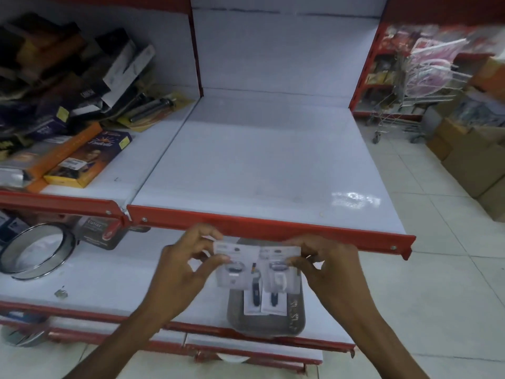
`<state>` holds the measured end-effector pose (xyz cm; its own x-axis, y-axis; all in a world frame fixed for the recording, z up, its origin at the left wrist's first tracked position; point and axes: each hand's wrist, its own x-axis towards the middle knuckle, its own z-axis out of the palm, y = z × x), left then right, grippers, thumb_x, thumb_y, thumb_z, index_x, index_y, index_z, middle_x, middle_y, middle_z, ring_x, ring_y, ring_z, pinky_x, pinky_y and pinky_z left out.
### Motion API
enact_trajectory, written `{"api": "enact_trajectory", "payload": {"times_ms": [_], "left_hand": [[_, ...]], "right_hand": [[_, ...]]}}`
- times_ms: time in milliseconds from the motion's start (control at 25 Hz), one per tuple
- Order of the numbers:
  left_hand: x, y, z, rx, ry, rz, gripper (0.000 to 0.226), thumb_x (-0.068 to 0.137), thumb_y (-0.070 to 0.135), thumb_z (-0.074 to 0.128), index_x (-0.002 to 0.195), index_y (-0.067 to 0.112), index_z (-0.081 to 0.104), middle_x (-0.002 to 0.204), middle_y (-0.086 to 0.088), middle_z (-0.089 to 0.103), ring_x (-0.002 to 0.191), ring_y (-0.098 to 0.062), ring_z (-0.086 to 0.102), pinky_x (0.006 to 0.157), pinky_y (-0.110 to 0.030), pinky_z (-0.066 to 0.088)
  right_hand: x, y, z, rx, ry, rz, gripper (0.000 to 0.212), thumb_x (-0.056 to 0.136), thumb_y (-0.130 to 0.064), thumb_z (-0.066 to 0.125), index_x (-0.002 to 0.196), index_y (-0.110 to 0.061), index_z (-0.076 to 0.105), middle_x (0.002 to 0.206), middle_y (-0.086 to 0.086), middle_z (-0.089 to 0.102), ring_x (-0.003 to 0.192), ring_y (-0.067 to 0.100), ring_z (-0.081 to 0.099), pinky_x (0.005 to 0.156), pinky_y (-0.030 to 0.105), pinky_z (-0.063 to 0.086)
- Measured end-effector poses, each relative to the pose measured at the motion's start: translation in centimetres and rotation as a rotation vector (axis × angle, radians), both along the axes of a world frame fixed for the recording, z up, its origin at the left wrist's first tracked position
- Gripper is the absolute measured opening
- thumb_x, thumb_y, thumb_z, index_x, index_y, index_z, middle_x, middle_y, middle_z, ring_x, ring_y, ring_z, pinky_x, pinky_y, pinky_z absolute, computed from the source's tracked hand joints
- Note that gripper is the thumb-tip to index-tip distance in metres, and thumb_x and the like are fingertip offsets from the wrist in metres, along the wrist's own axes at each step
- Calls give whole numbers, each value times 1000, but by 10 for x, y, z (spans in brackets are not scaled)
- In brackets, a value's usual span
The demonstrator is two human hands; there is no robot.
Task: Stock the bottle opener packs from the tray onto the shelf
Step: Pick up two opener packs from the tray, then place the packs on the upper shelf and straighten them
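Observation:
My left hand (188, 265) pinches a white bottle opener pack (235, 269) at its upper left. Beside it my right hand (325, 265) pinches a second bottle opener pack (281, 274) at its upper right. Both packs hang side by side just below the red front lip of the white shelf (259, 165), which has nothing on it. Under them a grey tray (293, 321) sits on the lower shelf and holds two more packs (266, 303) with dark openers.
Boxed goods (73, 160) pile up on the left shelf section. A round metal sieve (38, 253) and a cutter box (101, 232) lie on the lower shelf at left. Cardboard boxes (470, 165) and a wire trolley (404, 105) stand on the tiled floor at right.

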<state>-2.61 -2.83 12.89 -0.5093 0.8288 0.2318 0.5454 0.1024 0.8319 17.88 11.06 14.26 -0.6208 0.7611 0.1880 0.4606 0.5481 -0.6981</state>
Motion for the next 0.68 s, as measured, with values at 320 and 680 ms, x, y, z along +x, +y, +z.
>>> {"api": "enact_trajectory", "payload": {"times_ms": [320, 680], "left_hand": [[-47, 57, 117, 428, -164, 61, 32, 89, 3, 70, 100, 28, 53, 61, 1, 74, 52, -6, 60, 56, -14, 51], [-125, 168, 59, -9, 104, 128, 26, 76, 18, 86, 98, 11, 73, 98, -13, 76, 86, -13, 74, 84, -30, 53]], "right_hand": [[-41, 60, 137, -70, 507, -34, 27, 87, -9, 69, 108, -26, 67, 86, 1, 78, 81, 11, 74, 74, 33, 61], [-126, 168, 61, -257, 216, -184, 29, 80, -11, 77, 107, -6, 70, 109, 21, 72, 95, 33, 71, 90, 42, 57]]}}
